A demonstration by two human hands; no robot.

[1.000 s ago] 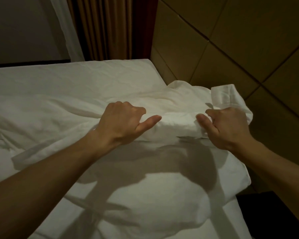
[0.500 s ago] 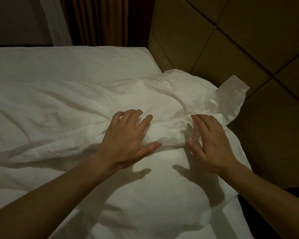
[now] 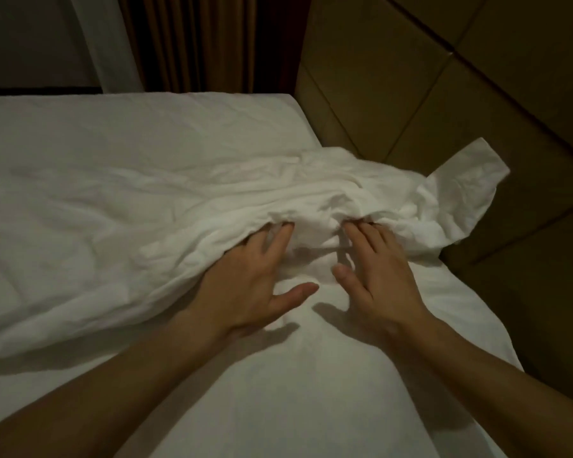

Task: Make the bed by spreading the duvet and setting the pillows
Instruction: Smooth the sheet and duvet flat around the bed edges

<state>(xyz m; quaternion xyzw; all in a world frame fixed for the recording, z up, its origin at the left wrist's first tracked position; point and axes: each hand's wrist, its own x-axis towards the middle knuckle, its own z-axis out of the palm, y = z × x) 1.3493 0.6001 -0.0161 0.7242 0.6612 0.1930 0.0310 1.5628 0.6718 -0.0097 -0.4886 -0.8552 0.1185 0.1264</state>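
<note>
The white duvet (image 3: 146,233) lies crumpled across the bed, its folded edge bunched in front of my hands. One corner (image 3: 467,183) sticks up against the padded headboard. My left hand (image 3: 252,282) lies flat with straight fingers, fingertips tucked under the duvet's edge, thumb spread out. My right hand (image 3: 374,276) lies flat beside it, fingertips pushing into the same bunched edge. Both hands rest on a white pillow (image 3: 311,375) that bulges under my forearms.
A brown padded headboard (image 3: 444,77) runs along the right side. Brown curtains (image 3: 212,41) and a white sheer curtain (image 3: 110,44) hang behind the bed's far edge. The bare white sheet (image 3: 129,127) spreads beyond the duvet.
My hands let go of the duvet's edge, flattened out and slid forward, pushing the bunched edge away toward the headboard. The duvet's corner has flipped up against the headboard.
</note>
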